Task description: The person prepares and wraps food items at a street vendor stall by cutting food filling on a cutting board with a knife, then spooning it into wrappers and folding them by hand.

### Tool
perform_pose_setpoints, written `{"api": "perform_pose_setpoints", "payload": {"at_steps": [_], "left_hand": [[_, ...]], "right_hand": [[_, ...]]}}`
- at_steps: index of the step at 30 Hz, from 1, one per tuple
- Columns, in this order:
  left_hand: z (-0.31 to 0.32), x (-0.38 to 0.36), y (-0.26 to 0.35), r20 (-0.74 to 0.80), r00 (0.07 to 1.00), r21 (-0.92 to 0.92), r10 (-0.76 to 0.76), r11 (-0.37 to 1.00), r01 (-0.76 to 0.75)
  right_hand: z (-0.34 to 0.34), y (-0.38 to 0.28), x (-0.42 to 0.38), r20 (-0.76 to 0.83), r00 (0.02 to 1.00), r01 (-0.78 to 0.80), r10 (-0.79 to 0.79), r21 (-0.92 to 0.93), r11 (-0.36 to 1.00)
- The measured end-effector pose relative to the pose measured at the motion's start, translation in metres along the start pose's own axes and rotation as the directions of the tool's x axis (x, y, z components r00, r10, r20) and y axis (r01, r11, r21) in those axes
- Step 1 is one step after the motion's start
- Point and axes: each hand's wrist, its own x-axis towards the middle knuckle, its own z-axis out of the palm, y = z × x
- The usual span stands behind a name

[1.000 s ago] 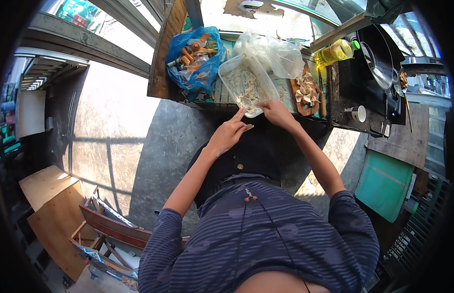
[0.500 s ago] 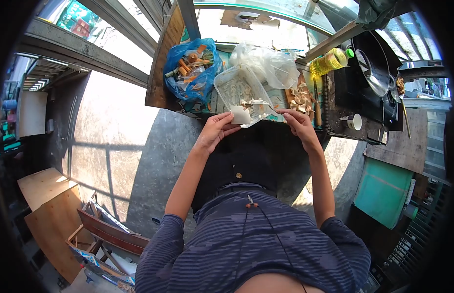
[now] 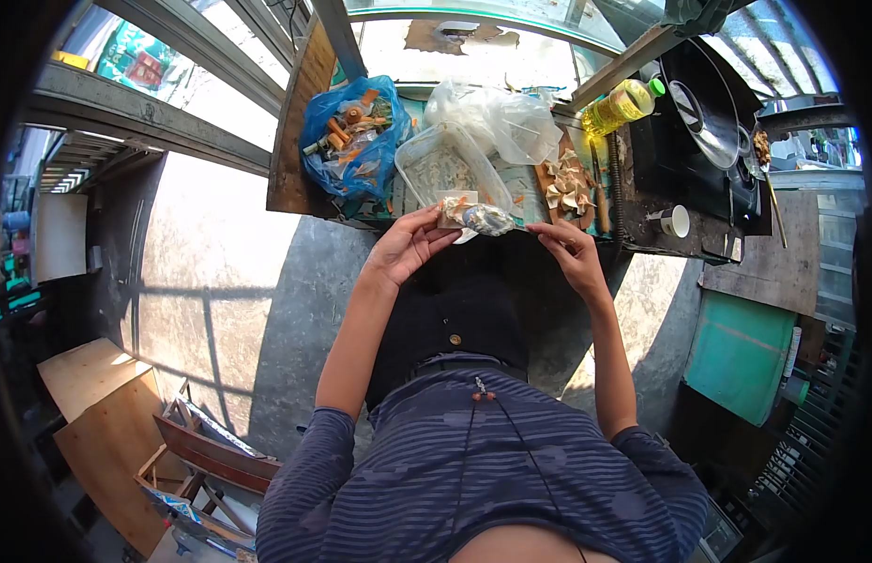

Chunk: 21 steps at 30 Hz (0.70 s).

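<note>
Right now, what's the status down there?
Left hand holding pale wrapper. Right hand holding a spoon at its edge. Plastic tub just beyond; nothing visibly blocking the spoon.

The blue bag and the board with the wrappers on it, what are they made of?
The blue bag looks like thin, shiny plastic: it crinkles and is see-through. The board is probably smooth wood, being flat and brown.

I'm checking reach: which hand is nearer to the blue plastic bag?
Left: the left hand is in front of the blue plastic bag, slightly right; the right hand is farther right, past the plastic container.
</note>
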Motion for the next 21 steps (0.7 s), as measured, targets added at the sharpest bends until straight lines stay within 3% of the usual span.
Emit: {"api": "perform_pose_setpoints", "payload": {"at_steps": [3,5,6,9,10,13,14,17,21], "left_hand": [[-0.012,-0.002,0.001,0.040,0.999,-0.110,-0.017,0.994,0.021],[-0.017,-0.006,0.007,0.019,0.999,-0.028,0.041,0.999,-0.040],[-0.018,-0.008,0.011,0.010,0.997,0.013,0.072,0.997,-0.072],[-0.011,-0.018,0.019,0.008,0.991,0.116,0.133,0.984,-0.133],[-0.009,-0.019,0.019,0.003,0.990,0.141,0.138,0.980,-0.138],[-0.001,-0.019,0.017,-0.004,0.989,0.211,0.149,0.967,-0.145],[0.001,-0.019,0.015,-0.003,0.989,0.229,0.146,0.963,-0.141],[0.014,-0.018,0.009,0.005,0.992,0.263,0.129,0.957,-0.126],[0.016,-0.007,-0.004,0.030,0.995,0.261,0.097,0.960,-0.102]], "right_hand": [[-0.010,0.001,0.003,-0.027,0.999,-0.038,0.040,0.068,0.997],[-0.011,-0.002,0.004,-0.075,0.990,-0.109,0.123,0.174,0.979],[-0.009,0.015,0.010,-0.137,0.990,-0.015,0.032,0.121,0.993],[0.006,0.017,0.025,-0.189,0.981,-0.020,-0.034,-0.279,0.960],[0.014,0.012,0.030,-0.158,0.983,-0.145,0.093,-0.361,0.921],[0.040,0.020,0.043,-0.115,0.931,0.191,-0.348,-0.657,0.729],[0.047,0.013,0.042,-0.110,0.918,0.179,-0.382,-0.743,0.645],[0.060,0.000,0.044,-0.045,0.946,0.276,-0.321,-0.405,0.872],[0.061,0.017,0.040,-0.016,0.973,0.228,-0.228,-0.031,0.973]]}}
